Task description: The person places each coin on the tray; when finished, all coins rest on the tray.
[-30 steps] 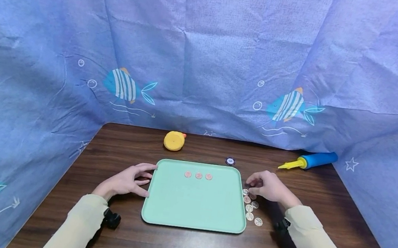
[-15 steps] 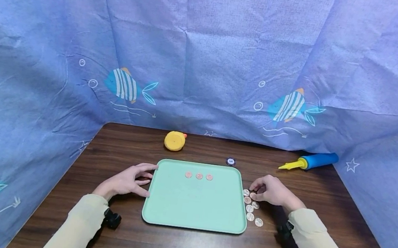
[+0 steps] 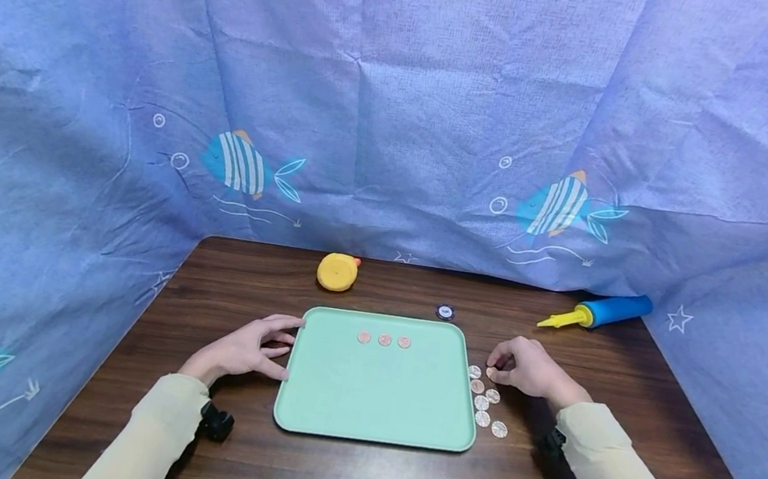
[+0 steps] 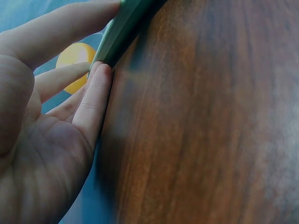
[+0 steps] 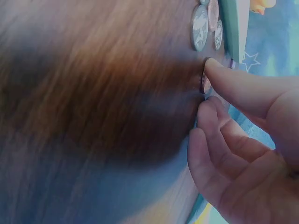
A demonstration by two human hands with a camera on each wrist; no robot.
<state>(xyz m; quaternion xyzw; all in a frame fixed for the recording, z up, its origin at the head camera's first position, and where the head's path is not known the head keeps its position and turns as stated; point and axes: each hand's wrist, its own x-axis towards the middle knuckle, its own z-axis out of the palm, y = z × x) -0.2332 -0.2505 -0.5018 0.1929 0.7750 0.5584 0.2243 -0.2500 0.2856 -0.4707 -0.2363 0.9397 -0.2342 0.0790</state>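
A light green tray [image 3: 377,400] lies on the dark wooden table, with three copper coins [image 3: 384,340] in a row near its far edge. At the tray's left side my left hand [image 3: 249,347] rests its spread fingers against the rim; the left wrist view shows the fingertips [image 4: 100,74] right at that edge. To the right of the tray, my right hand [image 3: 527,368] pinches a copper coin [image 5: 206,84] between thumb and fingertips, low at the tabletop. Several silver coins [image 3: 482,418] and another copper coin [image 3: 477,386] lie loosely beside the tray's right edge.
Behind the tray are a yellow rubber duck [image 3: 337,272] on its side and a dark poker chip [image 3: 445,311]. A blue and yellow hand pump [image 3: 600,310] lies at the back right. Blue fish-patterned cloth [image 3: 408,113] hangs around the table.
My right hand has moved slightly right and nearer, and its fingers have closed on the copper coin, which has shifted a little right of the others. The left hand stays put.
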